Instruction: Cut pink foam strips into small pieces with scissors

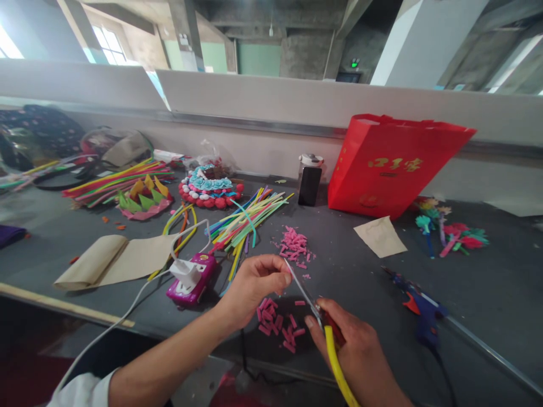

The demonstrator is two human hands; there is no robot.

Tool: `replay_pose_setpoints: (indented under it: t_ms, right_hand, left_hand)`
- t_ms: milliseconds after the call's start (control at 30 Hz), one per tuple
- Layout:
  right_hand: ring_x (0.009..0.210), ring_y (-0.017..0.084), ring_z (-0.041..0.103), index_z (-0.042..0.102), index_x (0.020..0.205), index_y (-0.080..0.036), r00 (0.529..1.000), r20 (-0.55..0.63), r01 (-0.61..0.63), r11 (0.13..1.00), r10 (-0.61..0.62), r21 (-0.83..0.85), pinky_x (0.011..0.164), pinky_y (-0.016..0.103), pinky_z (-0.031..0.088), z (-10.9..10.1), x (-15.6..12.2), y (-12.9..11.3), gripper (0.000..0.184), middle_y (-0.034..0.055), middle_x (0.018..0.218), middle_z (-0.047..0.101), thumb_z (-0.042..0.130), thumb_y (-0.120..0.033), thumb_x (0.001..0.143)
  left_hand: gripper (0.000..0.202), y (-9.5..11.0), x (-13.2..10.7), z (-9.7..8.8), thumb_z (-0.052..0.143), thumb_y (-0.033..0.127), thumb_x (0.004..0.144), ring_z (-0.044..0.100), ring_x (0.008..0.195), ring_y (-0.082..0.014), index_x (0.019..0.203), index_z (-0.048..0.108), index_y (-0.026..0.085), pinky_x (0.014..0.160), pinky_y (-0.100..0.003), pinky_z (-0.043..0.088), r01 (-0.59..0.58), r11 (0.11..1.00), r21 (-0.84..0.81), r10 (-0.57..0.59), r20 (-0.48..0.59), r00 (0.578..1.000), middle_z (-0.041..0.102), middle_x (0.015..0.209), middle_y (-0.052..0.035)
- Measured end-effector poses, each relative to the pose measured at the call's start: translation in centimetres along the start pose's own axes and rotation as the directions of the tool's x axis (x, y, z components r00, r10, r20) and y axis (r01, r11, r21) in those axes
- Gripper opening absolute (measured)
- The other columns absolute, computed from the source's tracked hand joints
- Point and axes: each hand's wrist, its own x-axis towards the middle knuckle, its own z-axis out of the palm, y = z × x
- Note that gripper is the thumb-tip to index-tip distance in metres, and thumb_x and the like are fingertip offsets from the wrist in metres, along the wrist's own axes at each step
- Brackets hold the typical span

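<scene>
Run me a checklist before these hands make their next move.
1. Right hand gripping the red-handled tool: ok.
2. Left hand at the far end of the pale strip: ok, fingertips closed there.
3. Table near the hands free of bits: not ok, pink pieces lie there.
4. Glue gun apart from both hands: ok, off to the right.
5. Glue gun cool: cannot tell.
6. White plug on the purple socket: ok.
</scene>
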Motion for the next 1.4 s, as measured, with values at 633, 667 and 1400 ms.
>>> replay_pose_setpoints:
  t_ms: [633,667,1400]
  right_hand:
    - [0.059,0.011,0.065,0.058,0.100,-0.023,0.999,0.035,0.035,0.999,-0.035,0.013,0.058,0.020,0.050,-0.58,0.33,0.19,0.013,-0.0035,0.072,0.067,0.057,-0.030,0.090]
    - [0.062,0.012,0.066,0.057,0.101,-0.023,0.998,0.036,0.046,0.999,-0.046,0.010,0.060,0.021,0.050,-0.55,0.34,0.27,0.014,-0.0028,0.075,0.068,0.058,-0.031,0.090]
    - [0.068,0.014,0.068,0.058,0.102,-0.024,0.998,0.058,0.040,0.999,-0.038,-0.028,0.064,0.024,0.052,-0.27,-0.12,0.66,0.014,-0.0013,0.080,0.070,0.056,-0.032,0.091]
  left_hand:
    - [0.015,0.38,0.20,-0.35,0.076,0.023,0.065,0.044,0.055,-0.0081,0.065,0.065,0.013,0.055,-0.022,0.035,0.037,0.999,0.037,-0.038,0.031,0.999,0.055,0.061,0.0019]
    - [0.015,0.37,0.23,-0.39,0.076,0.023,0.065,0.044,0.055,-0.0082,0.065,0.065,0.013,0.055,-0.022,0.035,0.038,0.999,0.038,-0.039,0.030,0.999,0.056,0.061,0.0018]
    - [0.014,0.24,0.36,-0.53,0.077,0.023,0.064,0.046,0.055,-0.0087,0.066,0.067,0.014,0.055,-0.023,0.037,0.035,0.999,0.019,-0.035,0.047,0.998,0.057,0.065,0.0011]
